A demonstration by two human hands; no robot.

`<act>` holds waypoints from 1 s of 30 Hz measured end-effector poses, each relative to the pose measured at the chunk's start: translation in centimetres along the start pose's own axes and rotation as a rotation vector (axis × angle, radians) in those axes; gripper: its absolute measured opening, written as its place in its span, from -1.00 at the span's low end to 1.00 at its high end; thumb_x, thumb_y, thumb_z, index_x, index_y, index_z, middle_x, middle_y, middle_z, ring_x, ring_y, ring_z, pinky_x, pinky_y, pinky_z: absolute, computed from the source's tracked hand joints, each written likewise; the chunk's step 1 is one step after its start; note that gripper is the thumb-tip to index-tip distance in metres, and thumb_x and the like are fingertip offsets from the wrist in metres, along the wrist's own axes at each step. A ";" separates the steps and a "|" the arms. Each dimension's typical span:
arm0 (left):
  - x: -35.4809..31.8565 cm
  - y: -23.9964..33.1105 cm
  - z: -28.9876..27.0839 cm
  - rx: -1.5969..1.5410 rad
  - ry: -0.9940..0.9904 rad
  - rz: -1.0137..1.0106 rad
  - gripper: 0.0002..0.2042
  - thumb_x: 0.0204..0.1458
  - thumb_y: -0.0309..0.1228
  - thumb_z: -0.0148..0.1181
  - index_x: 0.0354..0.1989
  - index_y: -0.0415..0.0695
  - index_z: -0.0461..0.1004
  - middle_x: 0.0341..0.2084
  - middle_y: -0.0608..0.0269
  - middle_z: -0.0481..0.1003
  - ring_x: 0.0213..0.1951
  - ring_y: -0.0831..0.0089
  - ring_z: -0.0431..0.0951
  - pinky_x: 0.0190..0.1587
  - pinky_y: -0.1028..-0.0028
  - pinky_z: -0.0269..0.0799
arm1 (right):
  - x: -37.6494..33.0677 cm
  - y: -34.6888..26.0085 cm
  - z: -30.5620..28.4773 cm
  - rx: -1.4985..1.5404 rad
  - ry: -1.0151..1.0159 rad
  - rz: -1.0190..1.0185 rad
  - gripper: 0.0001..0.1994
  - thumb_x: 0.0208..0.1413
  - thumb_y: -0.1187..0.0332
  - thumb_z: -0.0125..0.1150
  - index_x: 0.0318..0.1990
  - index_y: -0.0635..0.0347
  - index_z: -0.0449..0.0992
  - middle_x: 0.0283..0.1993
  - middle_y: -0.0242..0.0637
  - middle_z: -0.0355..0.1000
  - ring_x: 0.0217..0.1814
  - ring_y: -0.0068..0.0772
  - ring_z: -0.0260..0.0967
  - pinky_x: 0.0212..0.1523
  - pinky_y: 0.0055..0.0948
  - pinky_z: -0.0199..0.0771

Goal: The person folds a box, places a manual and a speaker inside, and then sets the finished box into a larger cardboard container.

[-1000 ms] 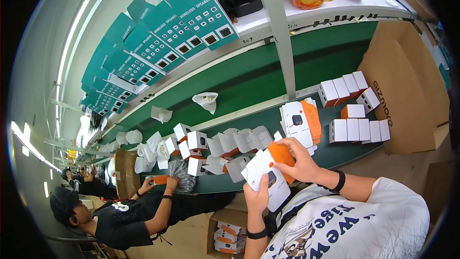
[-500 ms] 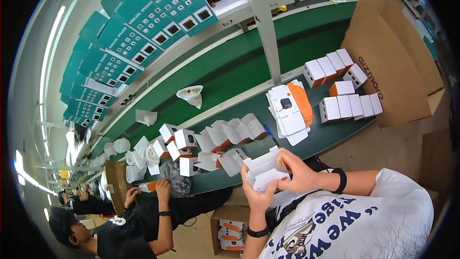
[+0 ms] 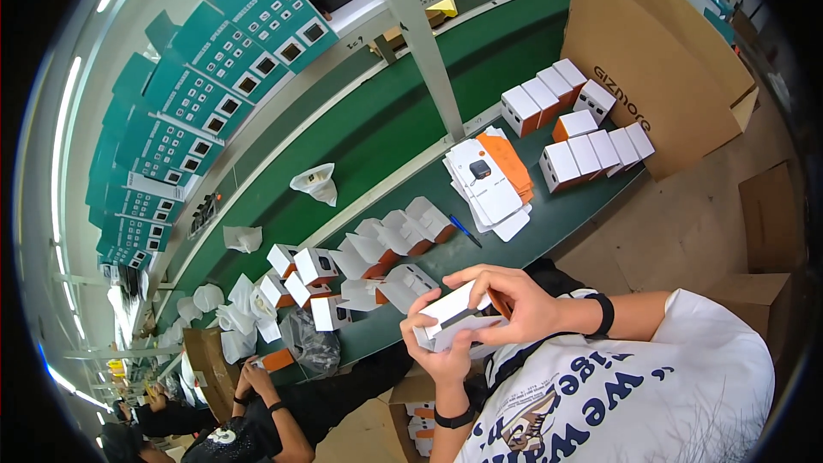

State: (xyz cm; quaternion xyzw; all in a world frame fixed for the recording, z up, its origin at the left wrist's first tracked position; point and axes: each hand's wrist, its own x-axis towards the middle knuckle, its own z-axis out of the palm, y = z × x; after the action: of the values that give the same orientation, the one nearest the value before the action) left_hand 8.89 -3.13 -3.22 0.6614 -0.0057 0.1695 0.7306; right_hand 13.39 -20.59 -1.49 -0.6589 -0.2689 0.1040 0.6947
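Box (image 3: 450, 302): held between both hands, near the edge of the table (image 3: 557, 214) | right hand (image 3: 520, 304): fingers bent over its right end, closed in on it | left hand (image 3: 441, 356): fingers narrow, gripping its left end | pen (image 3: 465, 231): on the table, beyond

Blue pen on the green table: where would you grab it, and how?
I'd pinch the blue pen mid-barrel, thumb against fingertip across its width, reaching down from above, from the near side of the table. It is slim and lies flat. An open box sits by its far end and flat cartons to its right, so the near side seems easier.
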 end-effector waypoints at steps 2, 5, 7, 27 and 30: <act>-0.1 0.7 -0.4 0.062 -0.007 0.028 -0.44 -0.13 -0.18 0.56 -0.25 -0.10 0.19 0.03 -0.17 0.45 0.04 0.19 0.49 0.12 0.23 0.43 | 0.1 -0.4 0.3 -0.022 -0.041 -0.010 -0.47 -0.07 0.37 0.47 0.02 0.16 0.28 0.36 0.02 0.29 0.29 -0.15 0.38 0.24 -0.32 0.36; -0.7 1.4 -1.1 0.113 0.046 0.053 -0.47 -0.12 -0.23 0.52 -0.31 -0.10 0.16 -0.01 -0.14 0.48 0.01 0.22 0.50 0.09 0.25 0.44 | 0.4 -1.6 1.8 -0.037 -0.016 -0.079 -0.44 -0.04 0.38 0.44 0.10 0.15 0.28 0.40 0.04 0.23 0.37 -0.11 0.30 0.29 -0.29 0.32; -0.9 2.4 -1.3 0.096 0.094 0.014 -0.49 -0.10 -0.23 0.49 -0.32 -0.11 0.15 -0.03 -0.12 0.49 -0.01 0.24 0.50 0.07 0.26 0.45 | 0.3 -1.5 3.4 -0.038 0.058 -0.136 -0.42 -0.02 0.38 0.43 0.15 0.14 0.27 0.42 0.06 0.18 0.41 -0.07 0.25 0.31 -0.27 0.31; -3.2 3.9 -5.8 0.196 0.348 0.176 -0.52 0.13 -0.06 0.30 -0.08 -0.11 0.20 0.14 -0.03 0.31 0.03 0.23 0.43 0.03 0.31 0.44 | 3.1 -1.3 9.4 -0.190 0.042 -0.181 -0.64 0.05 0.26 0.46 -0.23 0.20 0.36 0.21 0.12 0.39 0.09 -0.13 0.48 0.05 -0.30 0.47; -3.2 3.0 -6.3 0.353 0.303 0.238 -0.53 0.12 0.01 0.32 -0.27 -0.14 0.27 0.05 -0.03 0.37 -0.04 0.24 0.47 0.00 0.31 0.44 | 3.5 -0.9 9.0 -0.179 0.002 -0.203 -0.66 0.07 0.24 0.44 -0.27 0.22 0.36 0.20 0.12 0.40 0.10 -0.12 0.48 0.06 -0.28 0.47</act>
State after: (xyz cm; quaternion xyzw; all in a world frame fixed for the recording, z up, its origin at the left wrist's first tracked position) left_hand 3.75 2.45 -1.84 0.7404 0.0556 0.3497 0.5713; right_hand 11.52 -11.26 0.14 -0.6878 -0.3420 0.0081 0.6403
